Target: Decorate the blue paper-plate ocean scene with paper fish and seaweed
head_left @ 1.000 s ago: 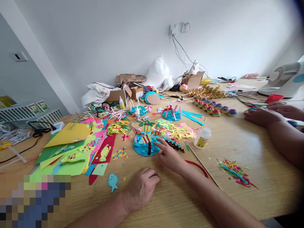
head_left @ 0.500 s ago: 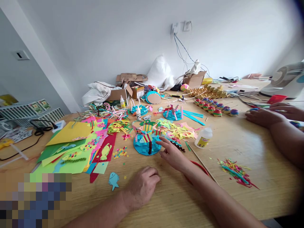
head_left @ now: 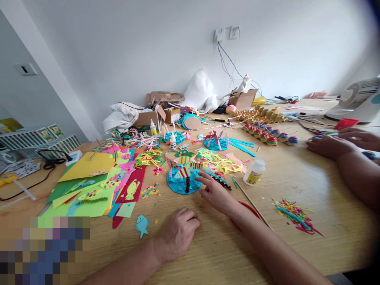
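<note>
While the left hand point(head_left: 181, 232) rests curled at lower centre, grasp unverifiable, the right hand point(head_left: 216, 194), fingers spread, seemingly steadies the fish craft point(head_left: 181, 174); gripping would require closing.

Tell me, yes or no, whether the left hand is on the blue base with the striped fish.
No, the left hand rests on the tabletop, apart from the blue base.

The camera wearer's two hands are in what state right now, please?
Left hand: loosely closed; whether it holds anything cannot be told.
Right hand: open, at the blue paper-fish model.
</note>
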Motion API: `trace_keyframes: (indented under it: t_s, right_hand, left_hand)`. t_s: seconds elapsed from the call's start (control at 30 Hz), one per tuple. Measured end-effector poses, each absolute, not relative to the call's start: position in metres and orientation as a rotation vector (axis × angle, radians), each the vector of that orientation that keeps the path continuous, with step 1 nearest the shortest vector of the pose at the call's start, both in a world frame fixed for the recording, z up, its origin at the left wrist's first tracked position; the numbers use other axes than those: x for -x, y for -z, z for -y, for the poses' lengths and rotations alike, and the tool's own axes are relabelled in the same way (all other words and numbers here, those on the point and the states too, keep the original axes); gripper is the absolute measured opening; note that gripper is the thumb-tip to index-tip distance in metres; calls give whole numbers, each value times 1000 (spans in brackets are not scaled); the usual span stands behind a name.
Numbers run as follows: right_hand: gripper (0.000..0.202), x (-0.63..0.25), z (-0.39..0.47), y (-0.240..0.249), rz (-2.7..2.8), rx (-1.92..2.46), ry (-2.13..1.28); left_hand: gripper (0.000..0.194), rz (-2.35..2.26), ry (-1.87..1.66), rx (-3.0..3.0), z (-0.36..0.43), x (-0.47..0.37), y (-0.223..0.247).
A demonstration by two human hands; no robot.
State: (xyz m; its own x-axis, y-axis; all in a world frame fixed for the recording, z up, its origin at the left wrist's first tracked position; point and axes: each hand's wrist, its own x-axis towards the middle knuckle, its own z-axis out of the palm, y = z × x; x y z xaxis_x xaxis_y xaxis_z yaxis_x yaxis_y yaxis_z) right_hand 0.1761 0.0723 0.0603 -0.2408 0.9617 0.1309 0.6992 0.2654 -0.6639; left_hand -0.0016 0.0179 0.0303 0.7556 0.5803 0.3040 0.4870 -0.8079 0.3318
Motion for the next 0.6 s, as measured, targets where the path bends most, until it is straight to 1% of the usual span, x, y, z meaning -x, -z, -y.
trace_keyframes:
  t_s: [0.27,0.43,0.6]
  right_hand:
    - [47,-177,-73,-60,2008,1466,-570]
    - [40,-179,-77,-66,1974,1628,-491]
    - [35,-186,-81,-76,2012,1697,-467]
  left_hand:
    - [22,-835,-581,-2720,-18,2,-28]
    - [21,-833,-572,-2724,-18,2,-29]
    - [22,-818,-574,-2718,-18,2,-28]
